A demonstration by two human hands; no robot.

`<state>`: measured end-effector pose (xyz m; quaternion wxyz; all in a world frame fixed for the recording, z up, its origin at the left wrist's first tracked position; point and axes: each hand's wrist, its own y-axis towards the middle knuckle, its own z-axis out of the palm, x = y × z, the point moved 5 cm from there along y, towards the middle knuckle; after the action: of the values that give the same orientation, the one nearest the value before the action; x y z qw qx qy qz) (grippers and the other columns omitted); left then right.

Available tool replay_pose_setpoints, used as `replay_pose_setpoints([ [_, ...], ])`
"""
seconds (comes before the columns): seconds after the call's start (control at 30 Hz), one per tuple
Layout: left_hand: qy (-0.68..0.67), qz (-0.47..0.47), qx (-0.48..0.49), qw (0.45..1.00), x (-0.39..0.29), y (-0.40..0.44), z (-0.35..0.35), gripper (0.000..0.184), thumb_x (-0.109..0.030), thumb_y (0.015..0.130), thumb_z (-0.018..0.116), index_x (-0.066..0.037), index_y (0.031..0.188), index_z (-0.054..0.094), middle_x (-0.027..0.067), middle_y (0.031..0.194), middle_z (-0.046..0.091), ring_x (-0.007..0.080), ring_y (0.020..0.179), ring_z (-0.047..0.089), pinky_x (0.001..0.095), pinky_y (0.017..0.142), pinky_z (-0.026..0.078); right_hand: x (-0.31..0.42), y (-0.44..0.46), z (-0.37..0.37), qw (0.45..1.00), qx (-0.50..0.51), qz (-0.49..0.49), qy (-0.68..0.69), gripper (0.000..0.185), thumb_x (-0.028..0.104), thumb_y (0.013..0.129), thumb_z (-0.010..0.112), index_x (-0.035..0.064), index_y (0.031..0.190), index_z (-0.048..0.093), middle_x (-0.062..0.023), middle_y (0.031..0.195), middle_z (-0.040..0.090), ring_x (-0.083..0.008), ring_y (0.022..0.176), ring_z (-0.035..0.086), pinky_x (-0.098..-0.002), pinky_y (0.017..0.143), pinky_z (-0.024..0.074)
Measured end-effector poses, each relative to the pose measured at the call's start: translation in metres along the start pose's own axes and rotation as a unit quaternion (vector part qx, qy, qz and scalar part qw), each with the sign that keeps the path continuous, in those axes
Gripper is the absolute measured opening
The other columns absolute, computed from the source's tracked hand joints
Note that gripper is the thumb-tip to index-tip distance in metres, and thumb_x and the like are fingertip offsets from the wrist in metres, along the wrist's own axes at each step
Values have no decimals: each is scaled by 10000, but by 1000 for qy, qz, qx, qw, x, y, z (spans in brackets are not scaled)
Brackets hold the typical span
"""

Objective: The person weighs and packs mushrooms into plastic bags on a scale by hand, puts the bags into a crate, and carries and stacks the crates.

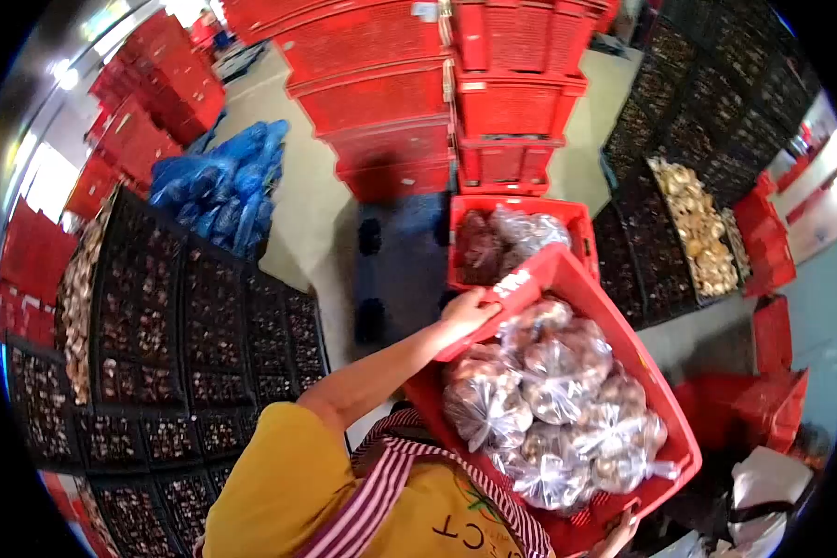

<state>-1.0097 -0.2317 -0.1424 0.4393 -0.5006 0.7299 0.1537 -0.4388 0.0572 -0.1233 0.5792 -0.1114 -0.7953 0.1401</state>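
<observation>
A red crate (656, 386) is held tilted in front of my body, with several clear plastic bags (553, 381) of brownish, round produce inside. My left hand (470, 314) grips the crate's far rim at its upper left corner. At the near lower right end, my right hand (620, 535) is wrapped round the rim, partly hidden by the crate. Just beyond, another red crate (581, 223) with filled bags (530, 231) sits low on the floor side, partly covered by the held one.
Tall stacks of red crates (372, 93) stand ahead beside a dark blue pallet (400, 270). Blue plastic bags (223, 186) lie to the left. Black trays (158, 325) of small produce flank both sides; pale pieces (697, 228) fill one at right.
</observation>
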Motion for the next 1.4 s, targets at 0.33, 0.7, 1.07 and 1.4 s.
replay_pose_setpoints([
  [0.33,-260,-261,-313,875,265,-219,-205,300,-269,904,643,-36,1091,627,63,909,650,157,769,601,303,672,480,14,-23,373,879,456,-13,-142,79,157,905,596,112,867,543,41,582,457,-85,441,395,-264,414,309],
  [0.7,-363,-386,-403,746,373,-392,-234,202,-292,922,624,-113,967,542,-13,626,508,95,490,463,286,429,363,-31,-167,644,721,578,-68,-375,130,191,862,638,80,847,572,36,642,507,-90,531,457,-293,466,358],
  [1.07,-398,-442,-420,686,434,-326,-215,185,-286,921,636,-141,997,551,-17,631,490,96,471,445,249,422,367,-86,-161,797,725,595,-54,-343,107,125,811,658,74,761,578,-6,618,537,-114,499,484,-283,435,373],
  [1.4,-355,-417,-422,722,617,-202,-193,244,-189,872,661,-56,1050,561,30,788,611,116,592,559,272,466,446,-141,-139,949,738,587,-67,-326,152,164,850,650,67,795,546,-34,651,553,-143,515,520,-285,408,392],
])
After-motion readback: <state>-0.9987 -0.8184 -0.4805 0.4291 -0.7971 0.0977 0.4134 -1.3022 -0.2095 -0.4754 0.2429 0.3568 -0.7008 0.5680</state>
